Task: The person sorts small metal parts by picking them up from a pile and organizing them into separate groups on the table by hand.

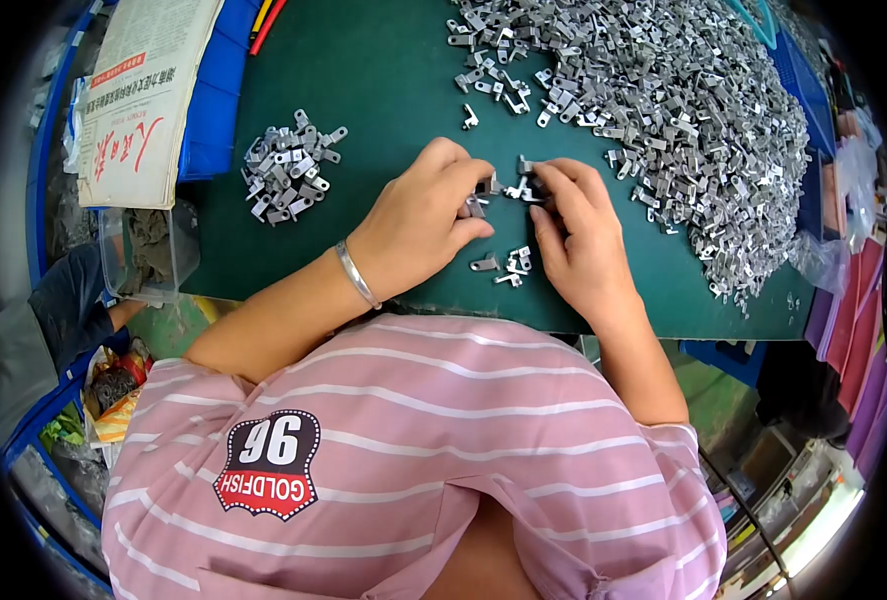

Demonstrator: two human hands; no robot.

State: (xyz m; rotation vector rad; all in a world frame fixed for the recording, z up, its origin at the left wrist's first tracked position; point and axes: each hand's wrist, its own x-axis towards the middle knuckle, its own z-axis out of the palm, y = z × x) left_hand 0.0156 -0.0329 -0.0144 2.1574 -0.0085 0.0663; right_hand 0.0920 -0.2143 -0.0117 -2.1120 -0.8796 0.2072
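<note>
My left hand (pixel 418 220), with a silver bangle (pixel 358 274) on its wrist, curls its fingers round small metal brackets (pixel 475 205) on the green table. Facing it, my right hand (pixel 578 225) has thumb and fingers bent about a few more metal brackets (pixel 526 187); some of these lie between the two hands. Just below, nearer my body, a few loose brackets (pixel 511 265) rest on the table. To the left sits a small pile of brackets (pixel 290 168). A large heap of similar brackets (pixel 673 110) covers the right side.
A newspaper (pixel 143 110) lies over a blue bin (pixel 213 115) at the left. Below it stands a clear plastic box (pixel 185 250) with grey cloth. Red and yellow sticks (pixel 267 26) lie at the back. Another person's leg (pixel 68 290) shows at far left.
</note>
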